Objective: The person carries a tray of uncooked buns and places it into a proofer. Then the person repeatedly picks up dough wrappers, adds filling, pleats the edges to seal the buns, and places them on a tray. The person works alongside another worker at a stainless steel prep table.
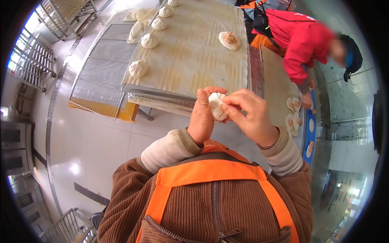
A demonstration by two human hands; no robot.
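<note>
A pleated dough bun (217, 107) rests in my left hand (201, 117), its fingers curled around the far side. The thumb and fingertips of my right hand (250, 114) pinch the bun's gathered edge. Both hands are just off the near edge of a cloth-lined tray (185, 73). Along that tray's left side stands a row of several closed buns, the nearest one (138, 69) close to the front left corner. A flat dough round with a mound of filling (230, 41) lies farther back on the right of the cloth.
At left is a wire rack (103, 66) with a crumpled cloth (140, 25). A co-worker in a red jacket (304, 39) leans over a blue conveyor belt (310, 133) at right, beside another lined tray (278, 82) with filled dough rounds. Wheeled metal racks (32, 59) stand far left.
</note>
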